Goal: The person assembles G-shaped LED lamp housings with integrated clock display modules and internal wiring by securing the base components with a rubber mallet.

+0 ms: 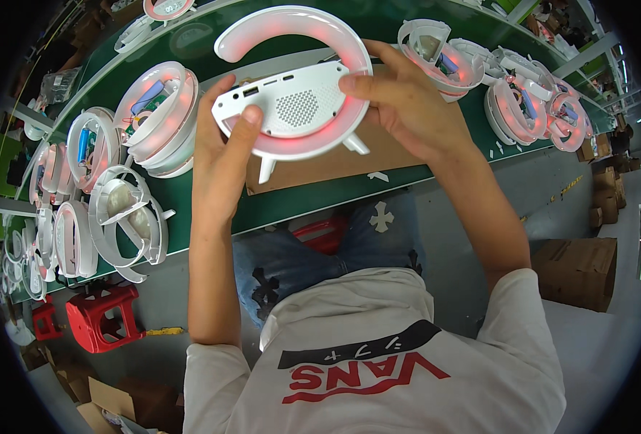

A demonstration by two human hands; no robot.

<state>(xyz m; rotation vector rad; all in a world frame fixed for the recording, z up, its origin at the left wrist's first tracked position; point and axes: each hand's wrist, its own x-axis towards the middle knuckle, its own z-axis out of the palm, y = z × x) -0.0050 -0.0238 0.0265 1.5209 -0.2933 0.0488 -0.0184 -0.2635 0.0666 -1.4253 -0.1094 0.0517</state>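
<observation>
A white ring-shaped lamp (291,79) with a pink glow, a perforated speaker grille and two small feet is held over a brown cardboard sheet (378,155) on the green bench. My left hand (222,152) grips its left end, thumb pressed on the back panel near the ports. My right hand (400,98) clasps its right side, thumb lying across the panel's edge. The ring's open gap faces left.
Stacks of similar white ring shells (157,116) lie left along the green bench (291,202), and several more (523,108) to the right. A red stool (103,318) stands lower left. Cardboard boxes (577,271) sit on the floor at right.
</observation>
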